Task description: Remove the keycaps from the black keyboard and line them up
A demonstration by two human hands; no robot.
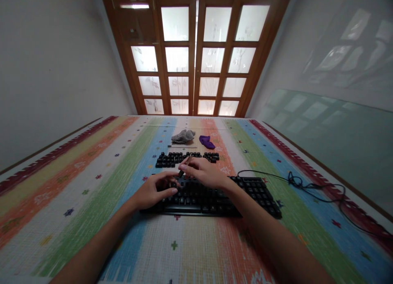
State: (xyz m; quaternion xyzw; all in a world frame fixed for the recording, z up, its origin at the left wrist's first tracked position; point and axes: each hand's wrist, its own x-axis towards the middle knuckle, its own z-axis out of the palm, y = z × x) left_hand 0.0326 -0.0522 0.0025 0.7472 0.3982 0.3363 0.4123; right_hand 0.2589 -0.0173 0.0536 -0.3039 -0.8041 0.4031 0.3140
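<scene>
A black keyboard [190, 208] lies on the striped cloth in front of me, with part of its upper rows hidden by my hands. My right hand [201, 171] is above it, fingers closed around a slim dark tool [181, 172] that slants down toward the keys; its exact kind is hard to make out. On the keyboard's left part rests my left hand [158, 189], thumb and fingers apart and touching the keys, with no held thing visible. Just behind the keyboard, loose black keycaps [167, 159] stand in rows on the cloth, partly covered by my right hand.
Farther back lie a crumpled grey cloth [183, 136], a purple cloth [207, 142] and a thin stick [182, 146]. The keyboard's black cable [302, 183] runs tangled to the right. A striped tablecloth [101, 185] covers the table; wooden glazed doors [196, 73] stand beyond.
</scene>
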